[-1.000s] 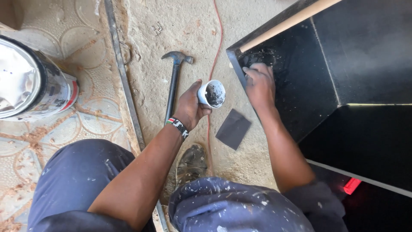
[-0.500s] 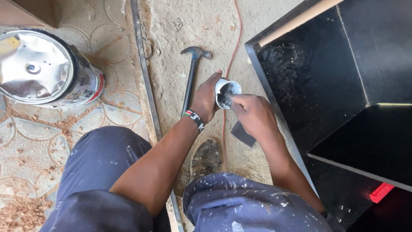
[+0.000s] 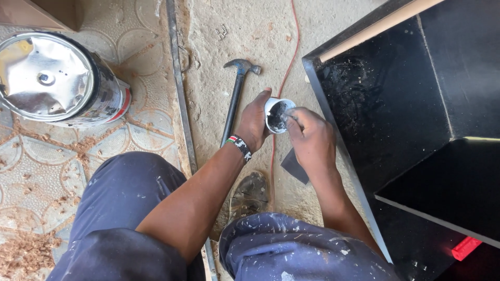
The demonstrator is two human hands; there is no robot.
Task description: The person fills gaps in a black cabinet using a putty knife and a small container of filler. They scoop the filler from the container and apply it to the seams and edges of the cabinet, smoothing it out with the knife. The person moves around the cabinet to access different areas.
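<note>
A large silver tin can (image 3: 60, 78) with a red-and-white label lies at upper left.

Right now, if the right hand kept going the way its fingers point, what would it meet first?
The right hand points up-left into the small white cup held by the left hand. It would first meet the dark paste inside; its fingertips look already at the rim.

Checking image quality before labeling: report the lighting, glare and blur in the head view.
Head view: bright daylight, mostly sharp; strong glare on the metal tin lid; the black cabinet panels are so dark that detail is lost; soft shadows fall under the left hand and right hand at the small white cup.
</note>
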